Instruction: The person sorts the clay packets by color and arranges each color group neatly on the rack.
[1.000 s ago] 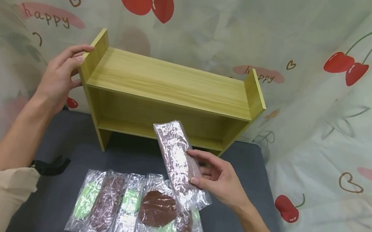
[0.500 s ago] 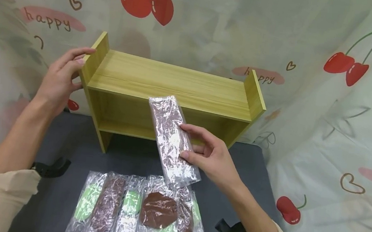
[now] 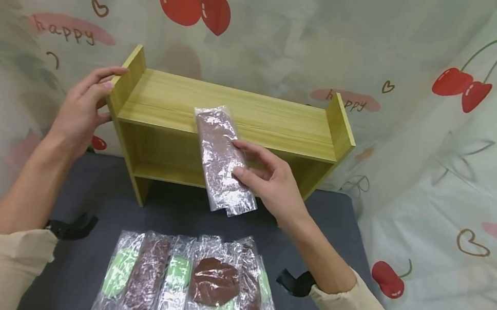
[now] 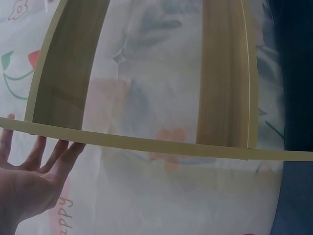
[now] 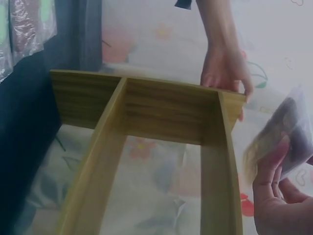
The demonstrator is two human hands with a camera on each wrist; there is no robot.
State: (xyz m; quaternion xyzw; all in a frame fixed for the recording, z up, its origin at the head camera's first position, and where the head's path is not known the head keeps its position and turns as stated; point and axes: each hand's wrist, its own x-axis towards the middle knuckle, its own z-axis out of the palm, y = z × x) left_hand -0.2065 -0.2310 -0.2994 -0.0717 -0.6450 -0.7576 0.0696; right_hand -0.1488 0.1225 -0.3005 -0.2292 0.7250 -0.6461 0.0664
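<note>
1. The right hand (image 3: 273,184) pinches a wrapped packet (image 3: 222,157), its long axis pointing up over the shelf (image 3: 235,109) top
2. The left hand (image 3: 79,108), fingers straight, rests on the shelf's left end

You wear a cream long-sleeved top, both sleeves (image 3: 3,254) pushed up toward the elbows, forearms bare. Black straps sit at each sleeve edge: left strap (image 3: 69,226), right strap (image 3: 295,283). Left hand (image 3: 79,111) and right hand (image 3: 272,186) bare, no gloves, no rings visible.
</note>
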